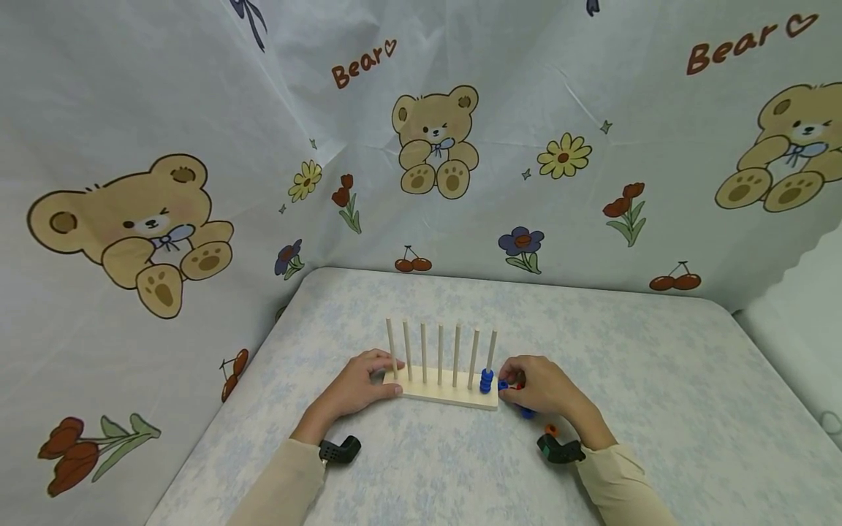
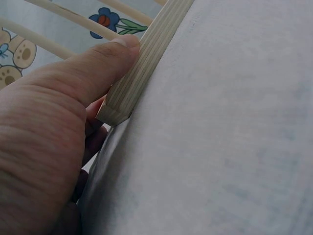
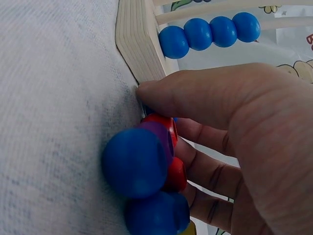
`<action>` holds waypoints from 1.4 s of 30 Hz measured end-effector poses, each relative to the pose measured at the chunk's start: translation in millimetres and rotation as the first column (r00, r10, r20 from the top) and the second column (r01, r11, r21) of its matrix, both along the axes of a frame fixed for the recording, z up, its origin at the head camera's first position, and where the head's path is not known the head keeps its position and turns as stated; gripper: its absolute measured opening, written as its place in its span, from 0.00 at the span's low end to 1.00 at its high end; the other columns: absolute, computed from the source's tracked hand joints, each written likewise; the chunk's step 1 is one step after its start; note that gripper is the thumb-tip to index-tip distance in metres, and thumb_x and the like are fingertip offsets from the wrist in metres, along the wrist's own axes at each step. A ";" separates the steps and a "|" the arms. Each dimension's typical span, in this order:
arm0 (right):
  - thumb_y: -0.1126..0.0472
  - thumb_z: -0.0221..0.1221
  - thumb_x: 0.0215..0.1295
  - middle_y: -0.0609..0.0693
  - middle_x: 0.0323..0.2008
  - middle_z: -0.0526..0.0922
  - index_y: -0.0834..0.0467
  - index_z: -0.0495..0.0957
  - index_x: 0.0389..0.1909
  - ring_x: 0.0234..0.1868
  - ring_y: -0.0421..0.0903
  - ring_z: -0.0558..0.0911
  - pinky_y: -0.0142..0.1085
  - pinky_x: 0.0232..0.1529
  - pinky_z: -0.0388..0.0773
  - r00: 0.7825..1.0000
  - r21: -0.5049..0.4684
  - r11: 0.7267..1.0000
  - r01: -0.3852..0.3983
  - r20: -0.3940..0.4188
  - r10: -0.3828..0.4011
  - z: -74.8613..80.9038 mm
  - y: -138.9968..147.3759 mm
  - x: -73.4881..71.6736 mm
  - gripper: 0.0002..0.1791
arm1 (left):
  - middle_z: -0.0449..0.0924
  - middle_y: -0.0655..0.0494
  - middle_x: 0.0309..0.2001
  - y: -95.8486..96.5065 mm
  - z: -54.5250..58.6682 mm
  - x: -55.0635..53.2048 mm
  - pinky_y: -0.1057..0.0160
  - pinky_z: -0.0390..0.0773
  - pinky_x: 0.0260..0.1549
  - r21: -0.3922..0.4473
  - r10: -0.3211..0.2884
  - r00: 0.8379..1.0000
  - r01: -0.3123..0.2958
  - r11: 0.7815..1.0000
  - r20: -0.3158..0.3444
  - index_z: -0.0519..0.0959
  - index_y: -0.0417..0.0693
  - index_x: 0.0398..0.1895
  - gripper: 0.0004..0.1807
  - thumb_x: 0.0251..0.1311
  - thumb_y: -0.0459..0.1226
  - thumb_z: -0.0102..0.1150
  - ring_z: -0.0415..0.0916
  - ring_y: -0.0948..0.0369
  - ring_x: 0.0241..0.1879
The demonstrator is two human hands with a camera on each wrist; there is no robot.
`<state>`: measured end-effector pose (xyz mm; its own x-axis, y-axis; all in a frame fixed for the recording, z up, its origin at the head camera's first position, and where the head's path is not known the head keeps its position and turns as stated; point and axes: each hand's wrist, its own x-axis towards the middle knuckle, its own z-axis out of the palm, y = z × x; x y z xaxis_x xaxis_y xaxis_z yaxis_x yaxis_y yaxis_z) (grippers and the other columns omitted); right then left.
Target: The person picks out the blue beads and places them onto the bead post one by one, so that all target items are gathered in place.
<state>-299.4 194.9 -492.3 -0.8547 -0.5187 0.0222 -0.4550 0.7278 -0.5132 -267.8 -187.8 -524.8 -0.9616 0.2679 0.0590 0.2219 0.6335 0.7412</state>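
A wooden peg stand (image 1: 439, 392), a long pale board with several upright pegs, stands on the table. Several blue beads (image 1: 486, 381) are stacked on its rightmost peg; they also show in the right wrist view. My left hand (image 1: 355, 383) grips the stand's left end, the thumb (image 2: 110, 56) along the front edge. Just beyond the other end, my right hand (image 1: 538, 383) pinches a blue bead (image 1: 503, 384) between thumb and fingers, the bead mostly hidden by the thumb in the right wrist view. Loose red beads (image 3: 176, 175), a purple bead (image 3: 159, 134) and blue beads (image 3: 134, 163) lie beneath that hand.
An orange bead (image 1: 551, 430) lies near the right wrist. At the lower edge of the right wrist view, a yellow bead (image 3: 190, 228) peeks out. The table (image 1: 421, 467) has a pale cloth, and a bear-printed curtain (image 1: 500, 88) hangs behind it.
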 end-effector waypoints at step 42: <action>0.55 0.71 0.59 0.39 0.27 0.80 0.49 0.83 0.37 0.25 0.37 0.74 0.31 0.28 0.72 0.999 -0.035 0.999 0.041 -0.021 -0.042 4.0 4.2 -2.3 0.08 | 0.76 0.71 0.58 0.5 0.5 0.5 0.42 0.69 0.64 -0.011 0.001 1.000 -0.001 1.000 -0.007 0.82 0.76 0.54 0.25 0.50 0.62 0.71 0.70 0.56 0.65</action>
